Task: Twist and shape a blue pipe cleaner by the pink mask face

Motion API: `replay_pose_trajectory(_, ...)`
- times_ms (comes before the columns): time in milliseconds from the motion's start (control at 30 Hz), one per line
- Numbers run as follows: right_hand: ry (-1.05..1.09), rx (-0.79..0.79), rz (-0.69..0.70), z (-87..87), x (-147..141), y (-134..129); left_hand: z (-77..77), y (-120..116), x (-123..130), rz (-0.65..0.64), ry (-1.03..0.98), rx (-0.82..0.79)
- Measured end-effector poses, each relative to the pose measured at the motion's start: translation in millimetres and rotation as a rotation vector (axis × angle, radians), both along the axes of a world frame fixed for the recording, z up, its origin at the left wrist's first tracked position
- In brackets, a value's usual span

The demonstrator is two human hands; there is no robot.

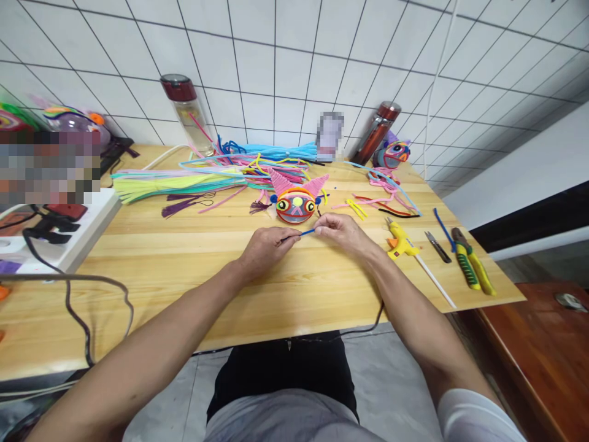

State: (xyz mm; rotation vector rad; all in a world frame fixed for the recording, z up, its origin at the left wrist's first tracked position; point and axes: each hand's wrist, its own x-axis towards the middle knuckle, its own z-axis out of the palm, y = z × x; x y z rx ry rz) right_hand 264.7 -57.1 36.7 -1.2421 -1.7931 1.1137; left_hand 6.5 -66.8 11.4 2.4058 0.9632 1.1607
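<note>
Between my two hands stretches a short blue pipe cleaner (307,232). My left hand (267,250) is closed on one end, its fingers pinched together. The other end sits in the closed fingertips of my right hand (340,231). Just beyond my hands, on the table, stands an animal-face craft (295,205) with pink pointed ears, round yellow-and-red eyes and small blue balls at its sides. A dark purple tassel (261,207) lies to its left.
Bundles of coloured pipe cleaners (184,184) lie at the back. A yellow glue gun (401,240), snips (437,247) and pliers (470,261) are at right. Two bottles, one clear (186,116) and one red-brown (376,132), stand by the wall. A power strip (87,236) with cables is at left.
</note>
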Motion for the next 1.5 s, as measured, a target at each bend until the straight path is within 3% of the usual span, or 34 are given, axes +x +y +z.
replay_pose_trajectory(400, -0.073, 0.139, 0.101, -1.9, -9.5, -4.6, 0.0, -0.5, 0.6, 0.013, 0.012, -0.022)
replay_pose_trajectory(600, -0.131, 0.191, 0.046, -1.3, 2.0, -0.4, -0.1, -0.1, 0.4, 0.008, 0.013, -0.058)
replay_pose_trajectory(867, -0.116, 0.159, 0.101, -1.7, -11.4, -6.2, 1.6, 0.1, 0.8, -0.080, 0.056, -0.142)
replay_pose_trajectory(1100, -0.110, 0.214, 0.039, -0.7, -10.2, -4.0, 5.4, 0.4, 0.8, -0.026, 0.066, -0.206)
replay_pose_trajectory(1267, -0.098, 0.166, 0.063, -2.8, -11.0, -4.6, -0.3, 5.3, 0.1, 0.018, 0.086, -0.241)
replay_pose_trajectory(1500, -0.177, 0.157, 0.034, -4.6, -9.2, -1.4, -1.9, 4.3, 3.9, 0.021, 0.059, -0.186)
